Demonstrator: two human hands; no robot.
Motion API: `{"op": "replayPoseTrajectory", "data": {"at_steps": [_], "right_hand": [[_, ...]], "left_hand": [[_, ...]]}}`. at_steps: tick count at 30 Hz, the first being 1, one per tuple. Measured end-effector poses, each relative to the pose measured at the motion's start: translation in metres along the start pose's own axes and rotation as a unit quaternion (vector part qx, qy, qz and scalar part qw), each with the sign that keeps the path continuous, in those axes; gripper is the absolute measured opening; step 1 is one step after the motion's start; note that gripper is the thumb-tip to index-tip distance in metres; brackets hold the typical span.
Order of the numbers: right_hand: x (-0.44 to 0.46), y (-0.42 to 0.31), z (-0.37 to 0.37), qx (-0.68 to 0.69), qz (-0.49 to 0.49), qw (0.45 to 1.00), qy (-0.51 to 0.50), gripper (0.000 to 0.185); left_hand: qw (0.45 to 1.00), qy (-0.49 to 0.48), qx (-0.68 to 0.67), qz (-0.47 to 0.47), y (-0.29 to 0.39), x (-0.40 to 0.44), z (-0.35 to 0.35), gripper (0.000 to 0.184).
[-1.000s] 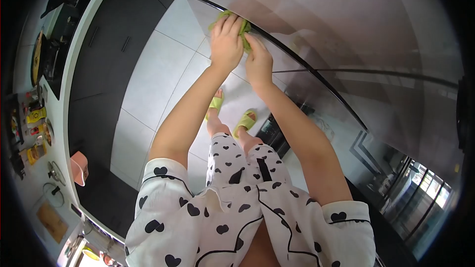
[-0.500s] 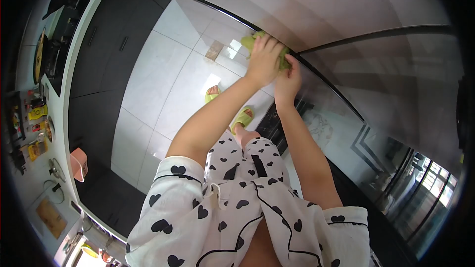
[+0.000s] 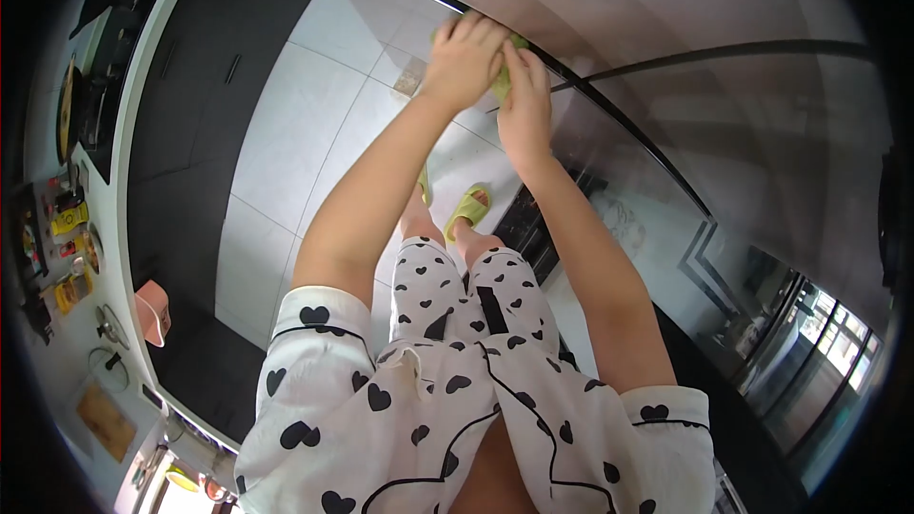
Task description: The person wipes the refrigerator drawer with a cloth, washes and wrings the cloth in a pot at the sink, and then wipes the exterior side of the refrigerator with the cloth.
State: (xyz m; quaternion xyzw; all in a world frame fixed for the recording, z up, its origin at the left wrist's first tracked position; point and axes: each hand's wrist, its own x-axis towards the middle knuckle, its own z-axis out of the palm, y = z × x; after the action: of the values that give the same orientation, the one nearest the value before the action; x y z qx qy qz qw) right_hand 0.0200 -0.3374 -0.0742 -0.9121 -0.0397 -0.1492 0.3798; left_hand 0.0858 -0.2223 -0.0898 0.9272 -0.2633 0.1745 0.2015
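Note:
A green cloth [image 3: 502,86] is bunched against the dark edge strip of a large glossy grey-brown panel, which looks like a refrigerator door [image 3: 666,9]. My left hand [image 3: 465,62] lies over the cloth, fingers curled onto it at the strip. Close beside it, my right hand [image 3: 525,107] grips the cloth's near side, with its fingers up by the strip. Most of the cloth is hidden under both hands.
Dark cabinets [image 3: 205,105] run along the left, below a white counter edge [image 3: 133,114] with bottles and a pan. A pink bin [image 3: 152,312] hangs on the cabinet front. Pale floor tiles [image 3: 286,152] and my green slippers [image 3: 468,212] are below.
Both hands have moved up and to the left along the panel's edge strip, carrying the green cloth with them. My left slipper is now mostly hidden behind my arm.

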Motion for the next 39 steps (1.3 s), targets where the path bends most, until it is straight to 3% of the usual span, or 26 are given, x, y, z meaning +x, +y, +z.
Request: {"op": "replayPoseTrajectory", "data": {"at_steps": [6,12,17,23,29,32,35,39], "right_hand": [[-0.001,0.009,-0.020,-0.058,-0.039,0.996,-0.059,0.057],[-0.026,0.024,-0.035,-0.078,0.024,0.996,-0.018,0.056],[-0.035,0.040,-0.046,-0.071,0.029,0.997,0.011,0.055],[-0.033,0.037,-0.043,-0.041,0.043,0.998,0.019,0.055],[-0.036,0.032,-0.036,-0.036,0.070,0.996,0.030,0.054],[-0.036,0.028,-0.034,-0.033,0.072,0.996,0.033,0.052],[-0.037,0.027,-0.037,-0.027,0.074,0.997,0.018,0.052],[-0.055,0.020,-0.031,-0.009,0.037,0.999,0.015,0.053]], "left_hand": [[0.995,0.057,-0.035,-0.074,0.020,0.005,0.007,0.032],[0.991,0.025,-0.114,-0.065,0.059,0.011,0.019,0.040],[0.989,-0.076,-0.085,-0.091,0.077,0.018,0.020,0.024],[0.974,-0.223,0.003,-0.050,0.066,0.038,-0.002,0.024],[0.988,-0.141,0.005,-0.069,0.066,0.031,0.015,0.029],[0.972,-0.217,0.012,-0.087,0.067,0.037,0.006,0.030],[0.993,-0.080,-0.055,-0.061,0.063,0.017,0.018,0.030],[0.994,-0.036,-0.087,-0.051,0.063,-0.013,0.006,0.031]]}}
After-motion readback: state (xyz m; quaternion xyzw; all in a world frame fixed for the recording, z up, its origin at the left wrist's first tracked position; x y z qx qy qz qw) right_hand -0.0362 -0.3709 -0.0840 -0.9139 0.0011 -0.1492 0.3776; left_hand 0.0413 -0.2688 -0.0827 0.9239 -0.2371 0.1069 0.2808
